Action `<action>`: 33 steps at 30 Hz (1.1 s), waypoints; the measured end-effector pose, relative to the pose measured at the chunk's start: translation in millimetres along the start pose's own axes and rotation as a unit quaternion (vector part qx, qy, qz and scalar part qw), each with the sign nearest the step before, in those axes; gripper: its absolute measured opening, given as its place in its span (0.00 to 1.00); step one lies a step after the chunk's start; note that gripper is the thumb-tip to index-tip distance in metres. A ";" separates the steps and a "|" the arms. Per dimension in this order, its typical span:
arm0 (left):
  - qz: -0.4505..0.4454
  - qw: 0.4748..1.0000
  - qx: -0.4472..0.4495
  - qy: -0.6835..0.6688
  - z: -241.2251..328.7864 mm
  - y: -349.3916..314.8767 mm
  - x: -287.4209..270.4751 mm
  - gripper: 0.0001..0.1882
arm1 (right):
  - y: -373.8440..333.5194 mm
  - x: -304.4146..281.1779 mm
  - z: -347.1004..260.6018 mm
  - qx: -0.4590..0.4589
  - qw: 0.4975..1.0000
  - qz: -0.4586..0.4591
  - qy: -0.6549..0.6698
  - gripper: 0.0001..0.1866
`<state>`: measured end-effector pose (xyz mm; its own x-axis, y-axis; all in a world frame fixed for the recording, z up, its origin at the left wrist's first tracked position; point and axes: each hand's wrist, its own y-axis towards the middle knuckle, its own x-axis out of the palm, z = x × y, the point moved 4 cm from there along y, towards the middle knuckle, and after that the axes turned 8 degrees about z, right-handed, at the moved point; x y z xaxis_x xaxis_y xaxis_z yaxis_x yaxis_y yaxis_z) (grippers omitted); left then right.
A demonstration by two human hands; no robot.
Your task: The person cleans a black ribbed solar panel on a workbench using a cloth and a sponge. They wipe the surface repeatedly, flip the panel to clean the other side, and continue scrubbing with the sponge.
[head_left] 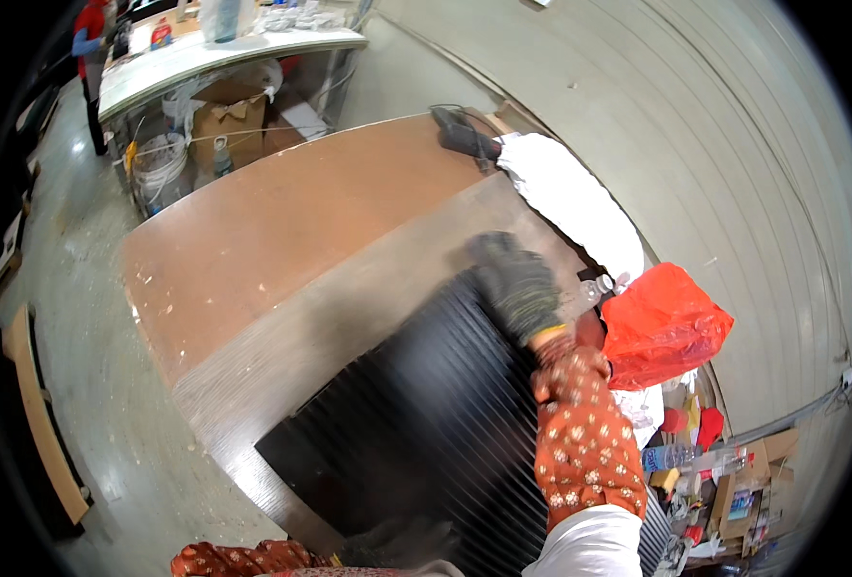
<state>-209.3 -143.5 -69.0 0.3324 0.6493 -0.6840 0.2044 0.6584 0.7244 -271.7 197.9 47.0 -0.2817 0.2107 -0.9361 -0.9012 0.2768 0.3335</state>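
Note:
A black, glossy ribbed panel (416, 394) lies on the table in front of me, its ridges running along its length. My right hand (514, 284), in a dark grey work glove with a yellow cuff edge, is at the panel's far right corner. Its fingertips are smeared by motion, so I cannot make out whether they grip the edge. Low in the view, my left hand (402, 543) is a dark gloved blur over the panel's near end, its fingers indistinct. Both forearms wear orange-red patterned sleeves. Beneath the panel is a grey wood-grain board (282, 356).
The brown tabletop (214, 279) extends beyond the board. Along the wall sit a white cloth-covered bundle (570, 202), a dark tool (464, 139), a clear bottle (594, 288) and a red plastic bag (666, 322). Clutter (724, 490) fills the right. A person (89, 58) stands far left beside another table.

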 end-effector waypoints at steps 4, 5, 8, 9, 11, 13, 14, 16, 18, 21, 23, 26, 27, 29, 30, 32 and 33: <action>-0.021 0.999 0.014 0.033 4.0 -7.3 -1.9 0.23 | -28.1 7.6 -65.2 -0.137 0.968 0.089 0.189 0.11; -0.034 0.999 0.003 0.038 4.5 -0.4 -7.9 0.25 | -32.4 -10.6 -80.1 -0.188 0.969 0.101 0.121 0.11; -0.040 0.998 -0.013 0.039 -1.0 7.2 -13.8 0.28 | -65.7 3.8 28.6 0.177 0.972 0.137 -0.066 0.13; -0.028 0.999 -0.015 0.032 -3.1 8.0 -12.8 0.29 | -78.6 1.2 40.1 0.221 0.962 0.125 -0.102 0.12; -0.010 0.998 -0.031 0.044 -7.7 1.9 -10.8 0.32 | -76.9 -30.9 7.4 0.209 0.965 0.156 0.008 0.09; 0.011 0.999 -0.031 0.023 -7.0 -2.6 -8.6 0.34 | -96.4 -51.9 -66.0 0.093 0.993 0.041 -0.052 0.07; 0.016 0.999 -0.031 0.020 -4.5 -2.2 -7.4 0.35 | -115.9 -59.2 -97.0 0.069 0.998 0.007 0.009 0.08; 0.034 0.999 -0.031 -0.011 4.4 1.2 -4.1 0.37 | -167.4 -72.7 -124.9 0.048 0.993 0.032 0.106 0.09; 0.037 0.999 -0.032 -0.023 7.7 -4.5 -1.3 0.39 | -229.2 -95.7 -115.7 0.058 0.978 0.099 0.172 0.12; -0.018 0.999 -0.002 0.033 -9.7 -19.8 8.1 0.33 | -355.7 -134.3 -70.4 0.286 0.955 0.038 -0.065 0.10; 0.033 0.999 0.000 0.019 9.1 -4.3 -1.6 0.32 | -480.8 -164.9 -46.2 0.421 0.891 0.041 -0.161 0.10; 0.050 0.999 0.004 -0.008 37.4 14.7 -10.5 0.31 | -667.2 -212.9 -49.8 0.603 0.740 0.040 -0.295 0.10; 0.049 0.999 0.005 -0.009 44.1 19.6 -12.2 0.31 | -700.8 -220.5 -59.5 0.619 0.703 0.036 -0.347 0.10; 0.038 0.999 0.002 0.026 54.6 18.5 -18.0 0.31 | -684.3 -225.2 -79.9 0.580 0.777 0.005 -0.244 0.10; 0.032 0.999 -0.003 0.030 63.0 16.6 -14.7 0.32 | -662.1 -235.0 -106.0 0.436 0.853 0.076 -0.275 0.11; 0.010 0.999 -0.024 0.037 97.4 20.5 -12.8 0.33 | -650.1 -230.4 -137.4 0.498 0.849 -0.047 -0.169 0.13; 0.009 0.999 -0.031 0.029 119.8 30.0 -7.7 0.33 | -659.8 -240.7 -162.1 0.390 0.903 0.080 -0.165 0.17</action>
<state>-95.4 -174.4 -31.8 0.2818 0.6802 -0.6767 0.1418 0.6680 0.7305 337.3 -187.4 34.2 -0.1572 0.5387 -0.8277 -0.3166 0.7663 0.5590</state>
